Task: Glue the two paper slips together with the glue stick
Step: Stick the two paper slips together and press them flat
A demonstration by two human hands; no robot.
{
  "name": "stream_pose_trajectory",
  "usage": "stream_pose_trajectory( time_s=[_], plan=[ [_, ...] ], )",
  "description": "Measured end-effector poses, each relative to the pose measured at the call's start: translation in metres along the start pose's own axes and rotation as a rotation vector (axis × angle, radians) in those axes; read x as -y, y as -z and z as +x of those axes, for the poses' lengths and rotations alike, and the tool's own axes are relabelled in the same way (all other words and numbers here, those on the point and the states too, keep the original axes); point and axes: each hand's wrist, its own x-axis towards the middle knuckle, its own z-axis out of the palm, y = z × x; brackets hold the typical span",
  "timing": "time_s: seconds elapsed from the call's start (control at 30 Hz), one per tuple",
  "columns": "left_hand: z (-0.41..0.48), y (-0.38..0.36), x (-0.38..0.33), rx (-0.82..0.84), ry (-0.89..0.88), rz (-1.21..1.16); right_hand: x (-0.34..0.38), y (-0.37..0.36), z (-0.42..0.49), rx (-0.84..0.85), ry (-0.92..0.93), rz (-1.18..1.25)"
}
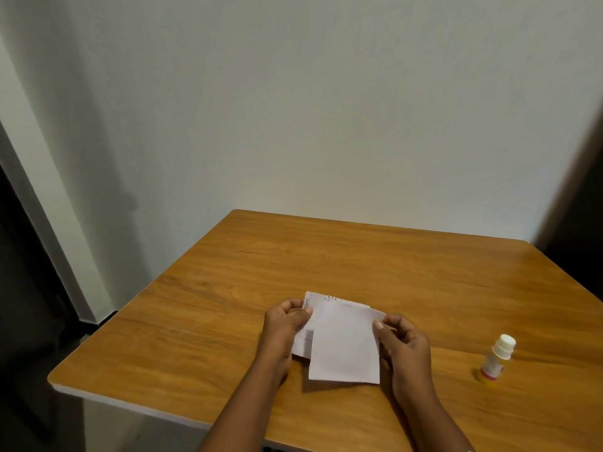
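Observation:
Two white paper slips overlap above the wooden table (359, 265). The front slip (344, 347) is blank and hangs lowest; the back slip (318, 298), with small print along its top, peeks out behind it at the top and left. My left hand (284, 324) pinches the left edge of the slips with thumb on top. My right hand (403, 347) pinches their upper right corner. The glue stick (497, 360), yellow with a white cap on, stands upright on the table to the right, apart from both hands.
The table stands against a pale wall, with its left edge and near edge close to the hands. A dark gap lies off the left side, and something dark stands at the far right.

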Motion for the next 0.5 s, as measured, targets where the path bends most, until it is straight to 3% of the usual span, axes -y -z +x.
stream_pose_trajectory(
  time_s=[0.13,0.5],
  plan=[
    [-0.006,-0.006,0.01,-0.056,-0.007,-0.108,0.003,-0.001,0.0,-0.073,0.11,0.039],
    [-0.018,-0.011,0.008,-0.001,-0.006,-0.117,-0.001,-0.015,0.005,0.032,0.218,-0.241]
  ],
)
